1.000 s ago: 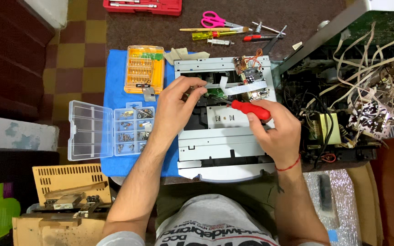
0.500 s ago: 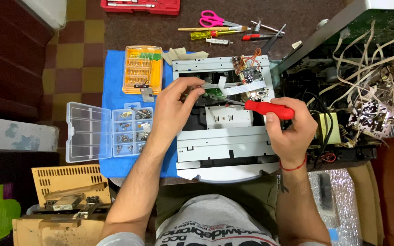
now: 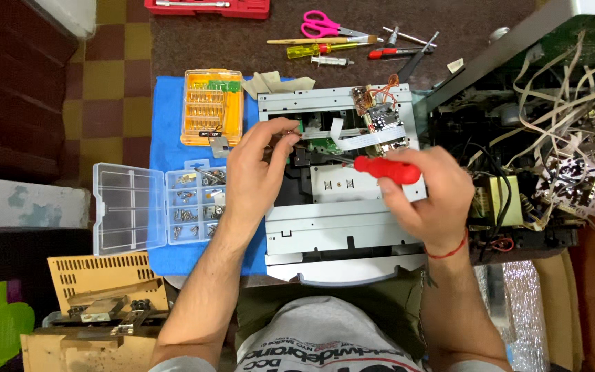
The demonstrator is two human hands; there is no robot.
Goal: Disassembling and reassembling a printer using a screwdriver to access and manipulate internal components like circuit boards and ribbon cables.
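A grey metal disc-drive chassis (image 3: 339,227) lies on a blue cloth (image 3: 166,138) in front of me. My right hand (image 3: 425,196) grips a red-handled screwdriver (image 3: 383,169), its shaft pointing left into the drive's dark middle. My left hand (image 3: 256,172) rests on the drive's left side, fingertips pinching at a part near a white ribbon cable (image 3: 363,140). A small circuit board with orange wires (image 3: 380,117) sits at the drive's far right corner.
An orange bit case (image 3: 211,107) and an open clear screw organiser (image 3: 160,207) lie to the left. Pink scissors (image 3: 321,26), a yellow screwdriver (image 3: 321,48) and small tools lie beyond. An opened device with tangled wires (image 3: 552,145) stands at right.
My right hand has shifted the red screwdriver up and to the right, laying it more level. My left hand has stayed at the drive's left side.
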